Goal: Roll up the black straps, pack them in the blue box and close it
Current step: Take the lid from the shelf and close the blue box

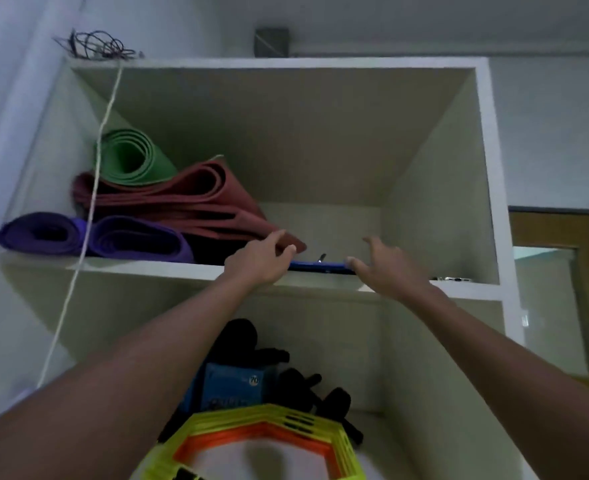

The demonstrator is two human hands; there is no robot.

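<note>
Blue box (319,266) on high shelf (140,268): our left hand (258,261) grips one end, right hand (386,268) spread open beside the other; we risk tipping it off.

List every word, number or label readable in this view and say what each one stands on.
"70": in a round badge on the light blue box on the lower shelf.
Large white lettering lower on that box: too blurred to read.
Nothing else in view carries legible text.
</note>
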